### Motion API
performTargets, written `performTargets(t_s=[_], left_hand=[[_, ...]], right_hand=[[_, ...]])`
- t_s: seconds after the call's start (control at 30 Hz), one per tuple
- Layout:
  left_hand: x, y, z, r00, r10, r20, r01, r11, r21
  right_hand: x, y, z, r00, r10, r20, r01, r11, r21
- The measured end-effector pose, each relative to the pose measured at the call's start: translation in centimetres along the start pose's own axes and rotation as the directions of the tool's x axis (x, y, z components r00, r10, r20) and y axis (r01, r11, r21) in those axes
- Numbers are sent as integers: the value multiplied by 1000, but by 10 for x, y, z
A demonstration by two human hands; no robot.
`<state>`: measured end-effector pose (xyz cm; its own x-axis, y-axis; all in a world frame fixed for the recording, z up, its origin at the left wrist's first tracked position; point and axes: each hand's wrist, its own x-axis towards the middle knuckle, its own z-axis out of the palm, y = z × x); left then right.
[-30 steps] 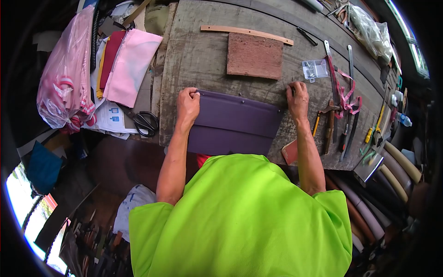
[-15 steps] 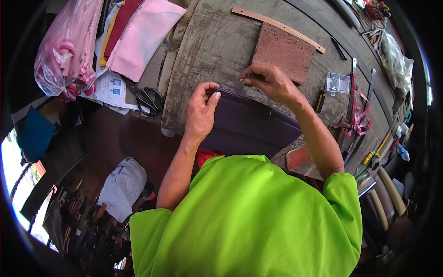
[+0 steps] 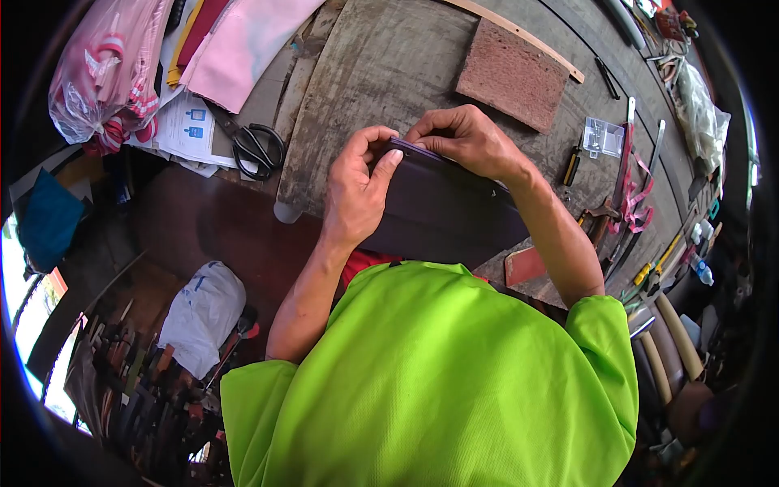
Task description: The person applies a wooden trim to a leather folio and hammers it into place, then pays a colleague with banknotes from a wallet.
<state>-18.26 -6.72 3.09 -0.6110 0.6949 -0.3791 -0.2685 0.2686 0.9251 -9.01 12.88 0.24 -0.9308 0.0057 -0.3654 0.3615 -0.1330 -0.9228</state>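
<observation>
A dark purple flat panel [image 3: 446, 199], perhaps leather, hangs at the table's near edge, in front of my chest. With thumb and fingers, my left hand [image 3: 359, 183] grips its upper left corner. My right hand [image 3: 466, 140] is closed in a pinch at the panel's top edge, right beside the left fingertips. Whatever lies between those pinched fingers is too small and hidden to make out. A small shiny fitting [image 3: 493, 193] shows near the panel's right side.
On the worn table [image 3: 357, 81] lie a reddish stone slab [image 3: 515, 75], a wooden strip [image 3: 527, 36], a small clear box [image 3: 603, 136], a screwdriver [image 3: 573, 165] and a hammer [image 3: 602, 213]. Black scissors [image 3: 258, 151] and pink fabric [image 3: 243, 49] are at left.
My right hand has come down and left to the panel's top edge, close to my left hand. The left hand keeps its grip on the corner. The view has shifted slightly.
</observation>
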Motion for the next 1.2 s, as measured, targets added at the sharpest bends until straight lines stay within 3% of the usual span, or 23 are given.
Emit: performTargets(t_s=[0.3,0.4,0.7,0.9,1.0,1.1,1.2], left_hand=[[0,-8,0,997,59,-52,-61,998,-22],[-1,-7,3,996,59,-67,-60,998,-14],[-1,-7,2,996,69,-51,-67,997,46],[2,-11,7,993,94,-73,-89,994,69],[4,-13,4,994,87,-62,-86,996,30],[5,-9,4,998,51,-42,-50,998,24],[6,-8,4,998,45,-40,-42,997,66]], right_hand=[[1,-3,4,998,55,-2,-55,996,63],[2,1,0,995,-96,14,96,995,-5],[1,0,4,987,-159,-26,158,986,-45],[-8,-16,11,983,46,-180,-36,998,59],[-13,-25,7,975,193,-110,-168,964,208],[-14,-19,12,986,114,-122,-86,973,215],[-13,-21,11,975,165,-148,-148,982,118]])
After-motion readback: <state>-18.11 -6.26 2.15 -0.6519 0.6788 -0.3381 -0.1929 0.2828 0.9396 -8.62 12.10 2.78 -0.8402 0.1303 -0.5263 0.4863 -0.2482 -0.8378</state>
